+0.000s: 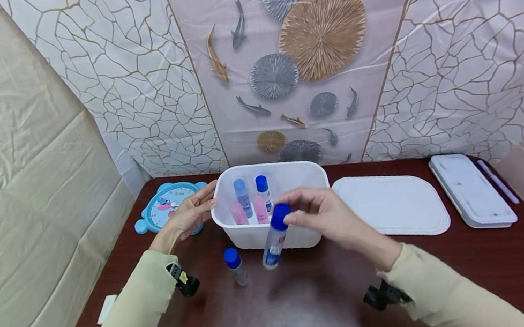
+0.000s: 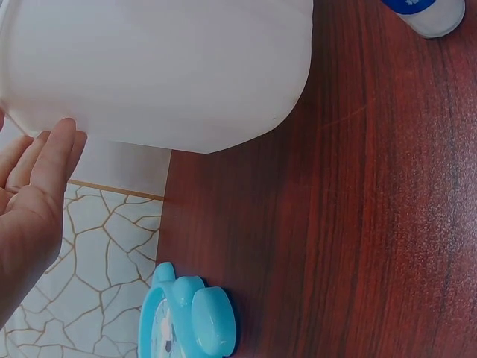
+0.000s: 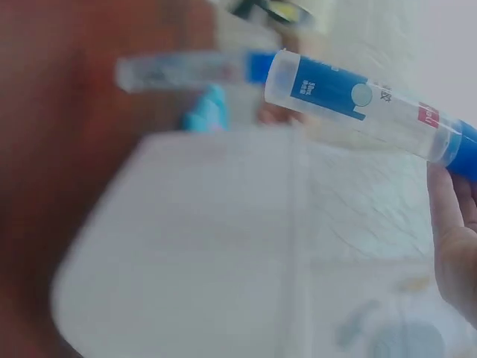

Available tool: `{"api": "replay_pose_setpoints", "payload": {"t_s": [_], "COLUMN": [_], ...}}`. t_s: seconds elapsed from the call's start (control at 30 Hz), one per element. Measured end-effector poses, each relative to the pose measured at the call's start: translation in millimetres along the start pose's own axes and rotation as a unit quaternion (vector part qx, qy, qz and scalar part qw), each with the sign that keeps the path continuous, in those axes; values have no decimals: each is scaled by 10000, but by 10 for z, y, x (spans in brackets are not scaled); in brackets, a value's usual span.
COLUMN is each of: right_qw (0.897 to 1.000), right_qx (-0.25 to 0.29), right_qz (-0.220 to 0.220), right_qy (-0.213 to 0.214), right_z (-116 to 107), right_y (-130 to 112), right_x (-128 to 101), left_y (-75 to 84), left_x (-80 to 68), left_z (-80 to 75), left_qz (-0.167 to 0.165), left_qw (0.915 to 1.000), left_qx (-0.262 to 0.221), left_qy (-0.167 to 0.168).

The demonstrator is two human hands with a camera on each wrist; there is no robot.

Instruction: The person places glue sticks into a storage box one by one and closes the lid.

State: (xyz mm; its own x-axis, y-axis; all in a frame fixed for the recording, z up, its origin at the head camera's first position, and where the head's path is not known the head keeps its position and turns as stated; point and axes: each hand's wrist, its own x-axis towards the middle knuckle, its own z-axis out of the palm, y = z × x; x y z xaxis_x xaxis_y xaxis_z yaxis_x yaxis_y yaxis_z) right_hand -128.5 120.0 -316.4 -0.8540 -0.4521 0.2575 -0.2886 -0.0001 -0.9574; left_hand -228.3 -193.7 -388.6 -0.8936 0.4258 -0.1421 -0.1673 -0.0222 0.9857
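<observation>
Bottle held by cap in right hand, fingers clamped, long axis tilted, base toward tabletop's near edge, outside bin's near wall, bin's left end touched by left hand, fingers extended

Dark red-brown table is filling the lower frame. Blue clock is sitting left; white bin and capped bottle are standing mid-frame; white lid, white case, purple pen are lying right.
</observation>
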Motion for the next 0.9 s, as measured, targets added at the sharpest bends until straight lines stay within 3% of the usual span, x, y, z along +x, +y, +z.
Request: {"api": "replay_pose_setpoints", "payload": {"t_s": [0.17, 0.33, 0.6, 0.9], "right_qw": [9964, 9908, 9844, 9708], "right_qx": [-48, -231, -809, -1348], "right_qz": [-28, 370, 1098, 1808], "right_qy": [848, 1283, 1109, 822], "right_z": [-298, -480, -546, -505], "right_y": [-98, 81, 464, 634], "right_x": [174, 369, 630, 808], "left_y": [5, -5, -42, -31], "left_x": [2, -2, -5, 6], "left_z": [-7, -10, -4, -12], "left_qz": [4, 3, 46, 85], "left_qw": [10000, 10000, 10000, 9999], "left_qx": [52, 84, 85, 98], "left_qy": [6, 14, -21, -34]}}
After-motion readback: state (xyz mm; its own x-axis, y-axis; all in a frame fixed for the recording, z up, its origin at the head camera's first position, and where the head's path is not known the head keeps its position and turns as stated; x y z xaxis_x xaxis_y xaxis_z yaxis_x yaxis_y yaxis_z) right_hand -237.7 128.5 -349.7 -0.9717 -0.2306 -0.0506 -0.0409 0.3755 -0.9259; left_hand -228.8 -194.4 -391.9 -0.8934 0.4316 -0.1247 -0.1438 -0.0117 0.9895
